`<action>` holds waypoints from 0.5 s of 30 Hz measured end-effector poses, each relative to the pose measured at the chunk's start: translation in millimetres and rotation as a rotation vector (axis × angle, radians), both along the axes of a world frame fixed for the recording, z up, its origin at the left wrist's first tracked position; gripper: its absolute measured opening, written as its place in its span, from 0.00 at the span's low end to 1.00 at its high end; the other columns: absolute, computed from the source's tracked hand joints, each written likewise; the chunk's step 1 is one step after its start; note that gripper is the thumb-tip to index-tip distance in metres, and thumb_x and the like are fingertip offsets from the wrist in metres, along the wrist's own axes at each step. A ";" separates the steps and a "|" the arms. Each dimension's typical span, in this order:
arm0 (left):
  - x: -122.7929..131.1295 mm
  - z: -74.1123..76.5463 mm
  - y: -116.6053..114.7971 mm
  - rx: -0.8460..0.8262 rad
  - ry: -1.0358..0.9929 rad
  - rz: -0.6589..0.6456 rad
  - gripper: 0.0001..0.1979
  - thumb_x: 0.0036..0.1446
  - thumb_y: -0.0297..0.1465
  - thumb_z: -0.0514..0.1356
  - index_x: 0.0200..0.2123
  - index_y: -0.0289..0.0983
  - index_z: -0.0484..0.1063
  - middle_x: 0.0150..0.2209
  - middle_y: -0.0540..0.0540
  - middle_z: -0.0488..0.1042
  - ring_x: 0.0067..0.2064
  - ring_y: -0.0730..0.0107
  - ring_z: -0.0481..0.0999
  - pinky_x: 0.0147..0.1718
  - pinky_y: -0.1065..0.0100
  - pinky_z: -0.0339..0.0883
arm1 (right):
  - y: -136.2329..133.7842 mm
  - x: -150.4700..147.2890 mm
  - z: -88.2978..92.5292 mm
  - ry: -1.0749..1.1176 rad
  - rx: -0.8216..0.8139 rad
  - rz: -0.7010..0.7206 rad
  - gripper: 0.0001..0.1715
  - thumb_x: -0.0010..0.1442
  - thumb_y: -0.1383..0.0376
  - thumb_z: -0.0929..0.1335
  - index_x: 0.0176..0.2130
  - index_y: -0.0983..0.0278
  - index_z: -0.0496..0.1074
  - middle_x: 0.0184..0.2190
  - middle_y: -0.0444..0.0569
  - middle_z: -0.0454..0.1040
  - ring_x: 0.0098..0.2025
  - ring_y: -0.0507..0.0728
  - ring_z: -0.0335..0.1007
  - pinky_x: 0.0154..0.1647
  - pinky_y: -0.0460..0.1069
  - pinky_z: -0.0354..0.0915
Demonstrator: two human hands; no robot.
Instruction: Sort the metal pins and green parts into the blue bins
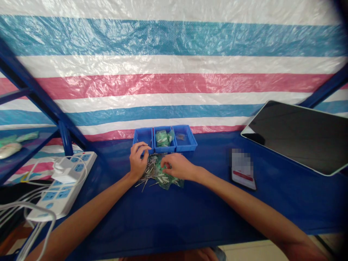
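Note:
A heap of thin metal pins (149,173) lies on the blue table (168,217), partly on crumpled green plastic bags (170,181). My left hand (138,159) rests over the pins, fingers curled and pinched near the left bin; what it grips is too small to name. My right hand (176,166) lies on the green bags with its fingertips pinched together at the pile. Behind both hands stand three small blue bins (164,139): the middle one holds green bags, the right one a small clear bag, the left looks bare.
A white power strip (63,181) with a plugged charger and cables sits at the left. A phone (243,169) lies right of my hands, and a dark tablet (299,134) leans at the far right. A striped tarp forms the back wall; blue frame bars cross both sides.

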State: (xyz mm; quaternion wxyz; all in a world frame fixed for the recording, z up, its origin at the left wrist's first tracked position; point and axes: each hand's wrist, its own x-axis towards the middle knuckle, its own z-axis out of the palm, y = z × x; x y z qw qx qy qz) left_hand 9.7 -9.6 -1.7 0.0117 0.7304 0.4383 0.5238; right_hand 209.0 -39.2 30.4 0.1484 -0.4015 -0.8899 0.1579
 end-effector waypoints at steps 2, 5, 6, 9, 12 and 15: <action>0.1 0.4 -0.5 0.001 -0.010 -0.023 0.08 0.58 0.26 0.54 0.32 0.37 0.73 0.38 0.46 0.71 0.44 0.66 0.71 0.48 0.62 0.63 | -9.0 -5.2 2.9 -0.015 0.008 0.119 0.05 0.53 0.68 0.70 0.34 0.63 0.73 0.30 0.44 0.74 0.32 0.52 0.68 0.30 0.45 0.54; 0.2 0.5 -0.9 -0.002 -0.014 -0.049 0.08 0.59 0.26 0.53 0.32 0.37 0.73 0.38 0.46 0.71 0.43 0.67 0.71 0.47 0.63 0.64 | -22.7 -15.3 -0.2 -0.062 0.035 0.218 0.05 0.57 0.65 0.69 0.36 0.63 0.73 0.35 0.46 0.74 0.34 0.52 0.69 0.31 0.45 0.55; 0.3 0.5 -1.0 -0.003 -0.014 -0.053 0.08 0.59 0.26 0.53 0.32 0.37 0.73 0.38 0.46 0.71 0.43 0.67 0.71 0.47 0.63 0.64 | -26.3 -18.5 -2.9 -0.082 0.040 0.211 0.06 0.58 0.64 0.68 0.37 0.63 0.73 0.35 0.46 0.74 0.34 0.52 0.69 0.30 0.45 0.55; 0.9 0.9 -1.6 -0.002 -0.016 -0.051 0.08 0.58 0.26 0.54 0.31 0.37 0.73 0.37 0.47 0.71 0.42 0.68 0.72 0.46 0.63 0.64 | -33.1 -25.3 -12.7 -0.131 0.074 0.193 0.06 0.61 0.63 0.66 0.38 0.62 0.72 0.36 0.47 0.74 0.33 0.53 0.69 0.28 0.45 0.56; 1.9 2.1 -2.3 0.004 -0.014 -0.049 0.09 0.58 0.25 0.53 0.31 0.37 0.73 0.36 0.47 0.71 0.41 0.69 0.72 0.45 0.64 0.65 | -35.1 -28.0 -20.2 -0.148 0.136 0.183 0.08 0.63 0.64 0.63 0.37 0.63 0.71 0.36 0.48 0.73 0.30 0.53 0.69 0.25 0.46 0.55; 2.5 2.7 -2.4 0.004 -0.022 -0.057 0.09 0.58 0.25 0.53 0.31 0.37 0.73 0.36 0.47 0.71 0.40 0.69 0.72 0.44 0.65 0.66 | -36.5 -29.0 -23.1 -0.131 0.175 0.176 0.09 0.64 0.67 0.61 0.37 0.64 0.70 0.36 0.50 0.72 0.28 0.53 0.68 0.24 0.46 0.56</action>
